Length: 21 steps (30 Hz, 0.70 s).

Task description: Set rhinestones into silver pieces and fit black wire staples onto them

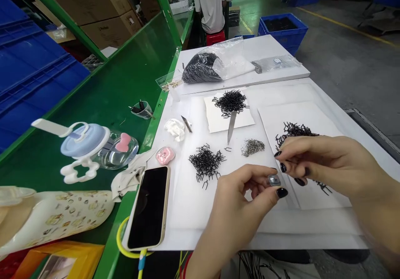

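The left hand (234,216) pinches a small silver metal piece (274,181) between thumb and fingertips, lifted clear of the surface (300,93) — apparently to hold it up for close work; the right hand (331,166) curls just beside it, its fingers (300,149) pressed together, though whatever they may pinch is too small to tell; black wire staples (206,162) lie heaped near both hands, with more on white paper sheets (218,122), likely so the dark wire shows clearly; a knife blade (231,126) rests between the heaps, by a grey pile of tiny bits (252,147).
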Available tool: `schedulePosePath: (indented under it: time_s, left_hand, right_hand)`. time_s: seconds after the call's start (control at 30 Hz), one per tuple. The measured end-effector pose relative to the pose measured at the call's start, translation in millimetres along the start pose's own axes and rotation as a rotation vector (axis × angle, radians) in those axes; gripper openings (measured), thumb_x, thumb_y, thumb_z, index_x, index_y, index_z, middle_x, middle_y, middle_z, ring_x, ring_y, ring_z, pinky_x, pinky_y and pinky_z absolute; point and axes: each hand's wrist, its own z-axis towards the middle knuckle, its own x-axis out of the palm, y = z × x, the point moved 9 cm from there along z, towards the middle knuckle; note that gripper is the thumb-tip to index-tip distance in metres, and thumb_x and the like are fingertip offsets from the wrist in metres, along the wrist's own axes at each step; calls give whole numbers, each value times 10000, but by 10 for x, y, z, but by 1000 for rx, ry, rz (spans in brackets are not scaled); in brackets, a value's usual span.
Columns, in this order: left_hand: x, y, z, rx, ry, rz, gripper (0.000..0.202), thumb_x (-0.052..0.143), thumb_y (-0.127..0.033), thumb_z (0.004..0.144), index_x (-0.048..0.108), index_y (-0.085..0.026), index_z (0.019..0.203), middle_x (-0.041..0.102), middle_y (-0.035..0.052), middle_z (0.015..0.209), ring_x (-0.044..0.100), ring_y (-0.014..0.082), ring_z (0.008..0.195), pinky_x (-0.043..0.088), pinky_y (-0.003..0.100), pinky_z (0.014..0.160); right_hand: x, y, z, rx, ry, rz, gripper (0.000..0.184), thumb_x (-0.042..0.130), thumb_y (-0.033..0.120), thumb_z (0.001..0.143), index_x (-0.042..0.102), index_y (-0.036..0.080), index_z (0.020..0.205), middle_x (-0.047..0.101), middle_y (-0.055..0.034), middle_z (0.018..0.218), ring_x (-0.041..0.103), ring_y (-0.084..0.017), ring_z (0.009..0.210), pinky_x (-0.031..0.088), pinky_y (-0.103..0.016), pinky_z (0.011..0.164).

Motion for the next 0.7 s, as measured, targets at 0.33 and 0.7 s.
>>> schedulePosePath:
  time_s: [0.33, 0.7]
  left_hand:
    - [-60, 51, 67, -65, -47, -39, 181, 770, -94, 746, 774, -215, 880, 680, -21, 699, 583, 87, 642, 444, 166, 590]
    - [-44, 19, 39, -13, -81, 62, 165, 724, -64, 767, 746, -213, 836, 705, -17, 704, 623, 111, 645, 482, 185, 590]
  right_hand:
    - [-50, 115, -58, 11, -201, -261, 250, 660, 86, 888, 731, 326, 900, 716, 44, 825, 652, -104, 717, 526, -214, 558]
    - [81, 159, -160, 46, -232, -595, 212, 544, 132, 970, 645, 302, 893, 730, 66, 860, 655, -117, 699, 501, -281, 558]
